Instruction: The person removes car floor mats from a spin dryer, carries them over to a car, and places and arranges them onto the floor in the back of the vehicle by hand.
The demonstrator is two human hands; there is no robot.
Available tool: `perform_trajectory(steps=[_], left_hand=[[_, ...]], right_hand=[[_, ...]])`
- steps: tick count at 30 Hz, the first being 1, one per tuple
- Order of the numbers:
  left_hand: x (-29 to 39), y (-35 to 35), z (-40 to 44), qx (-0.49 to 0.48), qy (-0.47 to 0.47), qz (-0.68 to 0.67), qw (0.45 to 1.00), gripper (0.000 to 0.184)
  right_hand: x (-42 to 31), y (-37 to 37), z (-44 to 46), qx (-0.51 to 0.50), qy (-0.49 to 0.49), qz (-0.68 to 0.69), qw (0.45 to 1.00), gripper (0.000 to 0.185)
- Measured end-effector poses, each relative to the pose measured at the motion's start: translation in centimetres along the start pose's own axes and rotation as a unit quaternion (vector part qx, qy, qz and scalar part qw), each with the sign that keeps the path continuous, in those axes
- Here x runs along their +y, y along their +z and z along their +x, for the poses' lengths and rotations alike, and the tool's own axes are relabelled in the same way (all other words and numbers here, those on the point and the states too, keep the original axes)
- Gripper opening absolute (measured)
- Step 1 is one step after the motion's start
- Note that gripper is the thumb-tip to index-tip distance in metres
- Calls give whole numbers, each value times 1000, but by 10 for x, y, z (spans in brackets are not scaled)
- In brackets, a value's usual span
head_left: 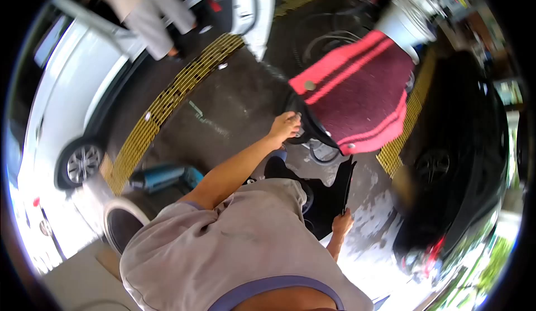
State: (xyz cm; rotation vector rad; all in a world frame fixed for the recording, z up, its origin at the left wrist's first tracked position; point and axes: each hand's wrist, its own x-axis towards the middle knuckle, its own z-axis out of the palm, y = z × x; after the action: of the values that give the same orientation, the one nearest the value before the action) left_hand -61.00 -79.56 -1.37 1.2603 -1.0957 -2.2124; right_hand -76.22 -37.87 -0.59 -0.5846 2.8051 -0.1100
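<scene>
My left hand (286, 126) reaches forward with its fingers curled at a dark, flexible edge piece (312, 122). That piece lies along the near side of a maroon carpet-like mat (363, 93) with pink stripes and round metal eyelets. Lower and to the right, my right hand (342, 222) is closed on the edge of a black floor mat (326, 202). This black mat hangs beside my legs, and part of it is hidden behind my shirt. What supports the maroon mat is mostly covered.
A white car (78, 82) stands at left, a dark car (458, 160) at right. Yellow floor grating (173, 96) runs along both sides. A white bucket (405, 23) and hoses stand beyond the maroon mat. A blue-and-black machine (164, 178) is at my left. Another person (153, 17) stands at upper left.
</scene>
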Motion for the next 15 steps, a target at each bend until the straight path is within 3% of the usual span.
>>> perform_trajectory(steps=[3,6,9,11,15], left_hand=[[-43,-84,-52,29,-27,-37,999,40],[-90,-165,-118,81,16,40,996,29],[-105,-217,-176,65,7,262,963,46],[-101,-226,-202,33,80,289,953,61],[-40,-240,-220,19,1,381,924,73]], right_hand=[[-45,-9,-25,-24,-76,-64,995,38],[-96,-10,-40,-30,-183,-65,981,33],[-168,-10,-54,-68,-294,-71,951,28],[-226,-10,-63,-39,-336,-74,938,24],[-348,-25,-83,-18,-418,-65,906,25]])
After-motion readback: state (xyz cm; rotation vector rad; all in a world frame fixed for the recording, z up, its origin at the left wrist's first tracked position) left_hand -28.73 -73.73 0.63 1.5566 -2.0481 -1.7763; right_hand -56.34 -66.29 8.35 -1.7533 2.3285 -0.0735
